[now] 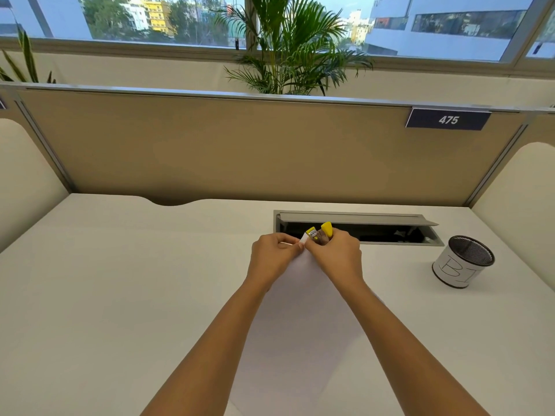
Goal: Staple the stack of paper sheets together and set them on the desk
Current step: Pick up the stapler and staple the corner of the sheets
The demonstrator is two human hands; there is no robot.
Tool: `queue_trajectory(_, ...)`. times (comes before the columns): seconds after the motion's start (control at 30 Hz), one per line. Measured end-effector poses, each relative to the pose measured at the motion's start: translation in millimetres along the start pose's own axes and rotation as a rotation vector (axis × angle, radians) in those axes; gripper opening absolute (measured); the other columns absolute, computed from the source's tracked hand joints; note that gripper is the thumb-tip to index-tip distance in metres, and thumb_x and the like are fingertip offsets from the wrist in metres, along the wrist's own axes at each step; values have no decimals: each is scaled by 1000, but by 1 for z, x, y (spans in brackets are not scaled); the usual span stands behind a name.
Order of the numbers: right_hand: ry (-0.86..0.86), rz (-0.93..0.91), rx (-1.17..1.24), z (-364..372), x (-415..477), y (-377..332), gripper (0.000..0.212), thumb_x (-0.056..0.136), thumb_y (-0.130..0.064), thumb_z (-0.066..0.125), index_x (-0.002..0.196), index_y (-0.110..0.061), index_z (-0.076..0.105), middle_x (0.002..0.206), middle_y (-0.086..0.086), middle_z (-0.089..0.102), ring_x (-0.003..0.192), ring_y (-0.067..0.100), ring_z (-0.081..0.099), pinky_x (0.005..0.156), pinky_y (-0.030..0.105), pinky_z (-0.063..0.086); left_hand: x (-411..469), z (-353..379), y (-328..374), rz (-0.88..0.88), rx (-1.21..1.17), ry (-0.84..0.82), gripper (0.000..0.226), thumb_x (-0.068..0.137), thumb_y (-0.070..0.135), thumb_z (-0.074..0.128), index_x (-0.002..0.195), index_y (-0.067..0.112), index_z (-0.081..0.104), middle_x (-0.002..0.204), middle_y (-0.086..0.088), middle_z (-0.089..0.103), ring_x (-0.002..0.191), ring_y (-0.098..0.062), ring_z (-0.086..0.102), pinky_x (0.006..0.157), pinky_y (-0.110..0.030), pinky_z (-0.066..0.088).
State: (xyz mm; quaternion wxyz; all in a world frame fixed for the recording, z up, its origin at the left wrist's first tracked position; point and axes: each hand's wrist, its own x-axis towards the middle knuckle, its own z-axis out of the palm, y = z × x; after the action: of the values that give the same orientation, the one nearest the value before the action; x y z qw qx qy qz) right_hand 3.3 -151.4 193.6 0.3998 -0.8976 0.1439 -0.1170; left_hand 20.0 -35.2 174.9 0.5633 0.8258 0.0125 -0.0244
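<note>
A stack of white paper sheets [300,325] is held above the white desk [120,295], running from its far corner down between my forearms. My left hand [271,256] pinches the far corner of the stack. My right hand [338,255] grips a small yellow stapler [319,232], whose jaws sit over that same corner, right beside my left fingertips. The two hands touch. Much of the stapler's body is hidden inside my right fist.
An open grey cable tray [360,219] is set into the desk just behind my hands. A black mesh cup with a white label [461,261] stands at the right. A tan partition [240,145] closes off the back of the desk.
</note>
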Motion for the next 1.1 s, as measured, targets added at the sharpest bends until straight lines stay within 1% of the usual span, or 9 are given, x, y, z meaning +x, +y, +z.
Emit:
queue_trajectory(0.13, -13, -47, -62, -3, 4, -1, 19, 85, -28, 64, 84, -9, 66, 77, 7, 59, 73, 17, 50, 56, 21, 33, 1, -1, 0, 16, 7, 2, 19, 82, 29, 67, 95, 15, 70, 99, -11, 71, 86, -22, 65, 70, -26, 50)
queue_trajectory(0.27, -38, -90, -81, 1, 7, -1, 20, 85, -25, 63, 89, -6, 67, 84, 11, 66, 79, 21, 58, 67, 27, 39, 1, 0, 0, 9, 17, 0, 22, 83, 28, 66, 99, 13, 70, 103, -12, 70, 90, -24, 64, 75, -30, 51)
queue_trajectory(0.37, -51, -53, 20, 4, 8, 2, 19, 85, -24, 63, 72, -10, 61, 70, 6, 58, 71, 20, 54, 63, 27, 37, 2, 0, -2, -40, -17, 10, 21, 83, 25, 65, 98, 11, 70, 107, -12, 68, 93, -25, 63, 78, -31, 50)
queue_trajectory(0.43, -62, 29, 180, 7, 9, 4, 32, 84, -25, 64, 57, -13, 51, 57, 3, 51, 61, 18, 49, 55, 25, 35, 4, -1, -5, -96, -51, 7, 18, 83, 23, 66, 96, 11, 71, 109, -12, 67, 95, -27, 63, 81, -34, 52)
queue_trajectory(0.5, -47, 78, 286, 8, 11, 5, 39, 84, -27, 64, 51, -16, 46, 51, 0, 45, 52, 13, 42, 50, 24, 32, 5, -3, -8, -132, -72, 2, 15, 82, 22, 66, 92, 12, 71, 106, -12, 69, 92, -27, 64, 80, -34, 52)
queue_trajectory(0.63, -4, 63, 208, 10, 17, 6, 31, 85, -30, 64, 65, -8, 56, 53, -1, 48, 54, 12, 45, 49, 23, 34, 5, -8, -14, -177, -53, -38, 15, 83, 22, 65, 93, 13, 71, 103, -7, 68, 90, -22, 61, 73, -29, 48)
queue_trajectory(0.83, -43, 32, 92, 18, 30, 11, 26, 87, -28, 62, 71, -8, 57, 54, -2, 47, 60, 17, 48, 49, 20, 34, 4, -18, -16, -189, -48, -123, 6, 83, 21, 64, 86, 17, 68, 90, 1, 64, 76, -11, 58, 56, -20, 43)
queue_trajectory(1.0, -56, 26, 112, 18, 33, 16, 28, 83, -32, 67, 72, -9, 54, 61, -1, 50, 58, 10, 46, 49, 19, 33, 5, -22, -19, -193, -63, -138, 4, 83, 23, 65, 81, 21, 67, 90, 2, 64, 77, -11, 59, 56, -22, 44)
queue_trajectory(1.1, -71, 35, 149, 13, 34, 21, 35, 79, -38, 70, 69, -8, 55, 61, 1, 51, 57, 11, 46, 51, 22, 35, 5, -25, -19, -191, -109, -119, 4, 82, 26, 66, 82, 23, 68, 99, -1, 67, 86, -16, 62, 60, -23, 46)
